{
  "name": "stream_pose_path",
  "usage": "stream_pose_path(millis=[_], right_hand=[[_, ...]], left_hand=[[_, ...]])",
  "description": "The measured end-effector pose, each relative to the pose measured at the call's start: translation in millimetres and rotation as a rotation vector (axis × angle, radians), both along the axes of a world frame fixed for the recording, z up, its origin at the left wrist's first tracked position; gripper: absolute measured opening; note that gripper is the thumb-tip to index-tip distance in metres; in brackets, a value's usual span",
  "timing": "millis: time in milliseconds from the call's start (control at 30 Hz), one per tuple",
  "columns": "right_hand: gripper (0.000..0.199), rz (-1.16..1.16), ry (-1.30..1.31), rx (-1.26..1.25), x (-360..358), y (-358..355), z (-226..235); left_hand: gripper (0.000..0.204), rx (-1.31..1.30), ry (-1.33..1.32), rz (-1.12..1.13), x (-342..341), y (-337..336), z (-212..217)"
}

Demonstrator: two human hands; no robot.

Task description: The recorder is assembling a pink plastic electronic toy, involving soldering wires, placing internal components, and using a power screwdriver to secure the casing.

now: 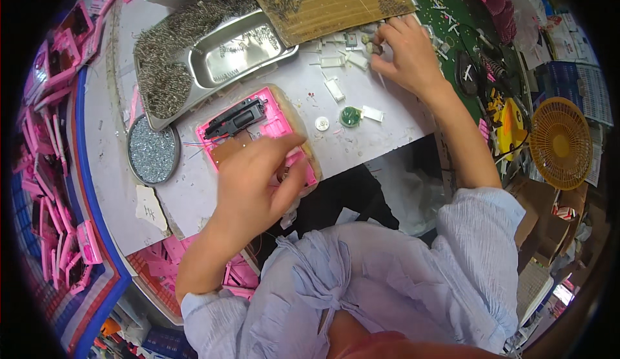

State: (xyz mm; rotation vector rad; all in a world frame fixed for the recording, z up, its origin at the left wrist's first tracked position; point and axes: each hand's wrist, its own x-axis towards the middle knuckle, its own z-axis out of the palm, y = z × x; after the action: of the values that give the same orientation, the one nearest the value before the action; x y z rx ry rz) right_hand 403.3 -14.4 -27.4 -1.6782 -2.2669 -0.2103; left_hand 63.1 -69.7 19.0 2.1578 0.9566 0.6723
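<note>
A pink plastic casing (271, 123) with a black part and thin wires inside lies on a tan pad on the white table (387, 110). My left hand (255, 181) rests on the casing's near half, fingers bent, pinching something too small to tell. My right hand (407, 52) reaches to the far side of the table and pinches a small part (374, 48) among scattered small white pieces (334, 88). A small green round board (350, 116) and a white disc (321, 124) lie between the two hands.
A metal tray (242, 52) with heaps of small metal pins sits at the back left, beside a round tin (152, 150) of tiny screws. A brown perforated board (329, 0) lies behind. Pink casings (51, 165) fill crates at left. An orange fan (560, 143) stands right.
</note>
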Motion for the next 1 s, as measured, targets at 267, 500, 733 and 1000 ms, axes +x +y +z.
stream_pose_path(millis=[267,500,733,1000], right_hand=[[0.033,0.337,0.562,-0.195,-91.3,-69.9,52.7],[0.035,0.291,0.816,-0.296,-86.2,-100.6,45.5],[0.018,0.208,1.258,-0.854,-59.9,-97.0,38.9],[0.047,0.283,2.121,-0.980,-46.3,-114.7,8.7]], left_hand=[[0.022,-0.657,-0.061,-0.248,41.8,38.0,-18.2],[0.035,-1.016,-0.227,-0.244,32.7,20.9,-9.7],[0.028,-0.648,0.121,-0.537,45.5,46.3,8.2],[0.016,0.050,0.258,-0.228,48.0,140.5,-18.4]])
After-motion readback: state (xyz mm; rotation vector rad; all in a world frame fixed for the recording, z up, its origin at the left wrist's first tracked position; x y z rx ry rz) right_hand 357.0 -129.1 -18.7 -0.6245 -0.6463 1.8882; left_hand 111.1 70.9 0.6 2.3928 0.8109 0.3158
